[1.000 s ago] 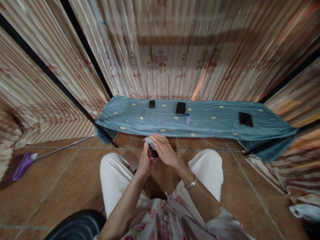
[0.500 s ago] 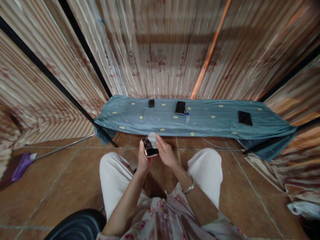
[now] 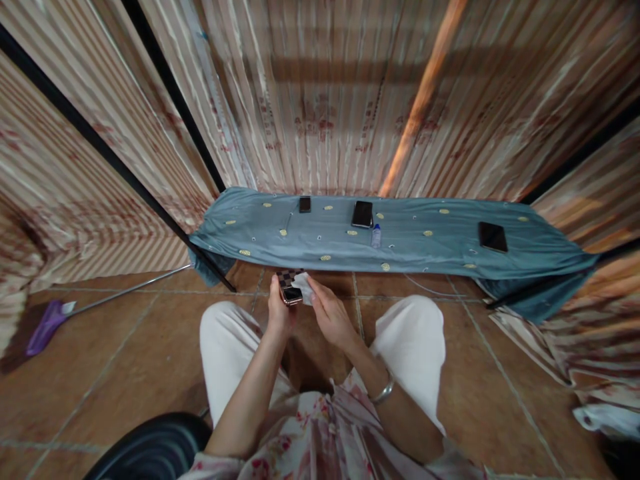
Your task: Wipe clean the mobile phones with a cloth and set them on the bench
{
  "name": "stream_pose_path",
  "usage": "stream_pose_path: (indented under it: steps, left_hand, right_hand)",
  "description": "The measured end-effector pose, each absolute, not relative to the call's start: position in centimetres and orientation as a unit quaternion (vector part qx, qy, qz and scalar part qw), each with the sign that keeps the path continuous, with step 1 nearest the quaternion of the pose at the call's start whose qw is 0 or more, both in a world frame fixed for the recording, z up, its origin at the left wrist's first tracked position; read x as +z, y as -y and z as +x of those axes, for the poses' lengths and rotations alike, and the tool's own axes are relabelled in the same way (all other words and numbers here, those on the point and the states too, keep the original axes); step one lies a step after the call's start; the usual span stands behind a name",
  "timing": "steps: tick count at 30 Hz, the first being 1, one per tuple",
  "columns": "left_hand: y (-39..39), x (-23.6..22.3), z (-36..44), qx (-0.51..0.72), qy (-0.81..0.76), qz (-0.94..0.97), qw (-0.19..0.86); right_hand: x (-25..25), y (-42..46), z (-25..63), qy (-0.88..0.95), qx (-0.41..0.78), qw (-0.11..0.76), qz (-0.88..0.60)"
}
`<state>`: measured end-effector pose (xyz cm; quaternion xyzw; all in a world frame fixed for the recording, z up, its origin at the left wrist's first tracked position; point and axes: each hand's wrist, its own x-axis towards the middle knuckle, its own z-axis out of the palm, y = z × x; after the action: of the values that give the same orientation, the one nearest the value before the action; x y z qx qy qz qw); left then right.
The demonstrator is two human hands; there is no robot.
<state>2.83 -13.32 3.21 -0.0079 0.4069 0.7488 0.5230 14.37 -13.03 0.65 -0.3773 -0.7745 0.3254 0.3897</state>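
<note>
Between my knees, my left hand (image 3: 281, 308) is closed round a phone (image 3: 291, 295) with a dark screen and a shiny edge. A brown checkered flap or cover (image 3: 286, 277) shows at its far side; I cannot tell how it is joined to the phone. My right hand (image 3: 330, 312) pinches a crumpled white tissue (image 3: 301, 283). The tissue lies over the right part of the phone, hiding some of the screen and the checkered piece. A silver bangle circles the right wrist.
Ahead stands a long low surface under a blue cloth (image 3: 300, 243). On it lie a small dark device (image 3: 305, 204), a black tablet-like item (image 3: 362, 213), a little blue-capped bottle (image 3: 376, 236) and another dark tablet (image 3: 493, 237). Black poles (image 3: 173, 100) flank it. A purple-headed broom (image 3: 47, 327) lies left; a black stool (image 3: 155, 447) is nearby.
Both hands have shifted slightly left, with the phone and tissue. The right hand and tissue sit a bit lower, and more of the checkered piece shows along the phone's far side.
</note>
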Motion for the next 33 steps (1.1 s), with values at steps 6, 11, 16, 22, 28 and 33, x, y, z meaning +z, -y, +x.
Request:
stream_pose_path:
  steps: [6,11,16,22,28,33]
  left_hand:
    - [13.3,3.5,2.7,0.717,-0.405,-0.033,0.567]
    - [13.4,3.3,3.0,0.711,-0.378,-0.043,0.591]
    - [13.5,3.7,3.5,0.696,-0.397,-0.077,0.593]
    - [13.4,3.2,4.0,0.702,-0.377,-0.065,0.601]
    - [13.2,2.7,3.9,0.708,-0.368,-0.075,0.599]
    - [13.7,3.5,3.4,0.704,-0.366,-0.108,0.599]
  right_hand:
    - [-0.1,14.0,15.3,0.785,0.297,0.391,-0.377]
    - [0.0,12.9,16.1,0.819,0.230,0.388,-0.354]
    - [1.1,12.7,15.7,0.852,0.200,0.354,-0.328]
    - [1.7,13.1,14.3,0.877,0.182,0.329,-0.300]
    - [1.4,13.0,14.4,0.877,0.176,0.324,-0.309]
    - [1.3,12.8,15.5,0.845,0.207,0.374,-0.323]
